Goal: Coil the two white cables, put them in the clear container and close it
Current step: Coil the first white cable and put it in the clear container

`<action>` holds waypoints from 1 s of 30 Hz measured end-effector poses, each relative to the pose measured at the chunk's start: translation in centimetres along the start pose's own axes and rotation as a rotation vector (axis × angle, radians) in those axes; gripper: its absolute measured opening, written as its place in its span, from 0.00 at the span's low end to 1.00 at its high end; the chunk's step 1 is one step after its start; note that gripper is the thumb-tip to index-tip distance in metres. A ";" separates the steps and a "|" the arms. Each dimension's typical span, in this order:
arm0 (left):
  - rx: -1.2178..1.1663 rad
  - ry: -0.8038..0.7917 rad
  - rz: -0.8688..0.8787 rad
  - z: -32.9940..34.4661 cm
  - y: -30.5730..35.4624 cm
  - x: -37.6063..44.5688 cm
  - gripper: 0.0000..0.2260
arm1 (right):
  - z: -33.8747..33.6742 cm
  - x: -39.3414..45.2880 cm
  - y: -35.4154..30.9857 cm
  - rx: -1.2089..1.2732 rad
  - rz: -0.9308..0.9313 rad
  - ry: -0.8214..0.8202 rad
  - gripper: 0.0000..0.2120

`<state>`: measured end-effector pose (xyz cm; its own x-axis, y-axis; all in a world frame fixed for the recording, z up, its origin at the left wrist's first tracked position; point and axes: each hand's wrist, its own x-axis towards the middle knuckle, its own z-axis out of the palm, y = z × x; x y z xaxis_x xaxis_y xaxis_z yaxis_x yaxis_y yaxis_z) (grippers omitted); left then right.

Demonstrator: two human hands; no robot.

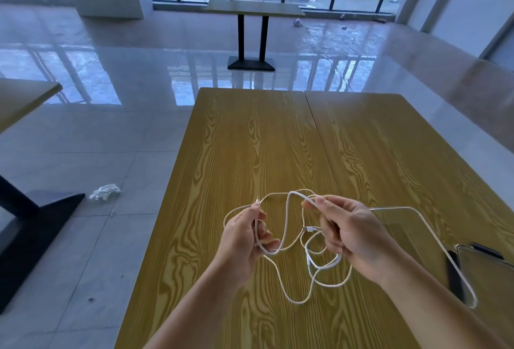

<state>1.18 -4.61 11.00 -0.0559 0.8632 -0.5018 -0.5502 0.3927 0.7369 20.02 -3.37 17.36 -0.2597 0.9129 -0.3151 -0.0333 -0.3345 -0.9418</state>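
Observation:
A white cable (286,218) hangs in loose loops between both hands above the wooden table (264,140). My left hand (244,237) pinches one end of it, the plug tip pointing up. My right hand (353,234) grips the cable between thumb and fingers. More white cable (325,268) lies in tangled loops on the table under my hands, with a connector showing between them. I cannot tell where one cable ends and the other begins. A clear container (422,226) with rounded corners sits at the right, behind my right wrist. Its clear lid (489,276) lies at the far right edge.
A dark flat object (454,276) lies beside the lid. The table's left edge runs close to my left forearm. Crumpled white litter (105,191) lies on the tiled floor to the left, by another table's black base (33,218). Another table (254,9) stands by the windows.

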 end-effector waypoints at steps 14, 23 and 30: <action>-0.256 -0.203 -0.088 1.1 1.7 0.4 0.15 | 1.4 -1.0 0.5 -0.238 -0.109 -0.344 0.10; 0.019 -0.257 -0.224 1.8 4.9 0.1 0.22 | 1.0 -0.4 0.4 -0.538 -0.077 -0.394 0.10; 0.248 -0.243 -0.109 2.0 5.6 -0.5 0.21 | 1.1 0.1 1.2 -0.755 -0.232 -0.337 0.10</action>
<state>-0.18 -2.22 16.33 0.2076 0.8506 -0.4830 -0.3215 0.5257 0.7876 18.93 -3.89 16.36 -0.6025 0.7806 -0.1661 0.4992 0.2063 -0.8416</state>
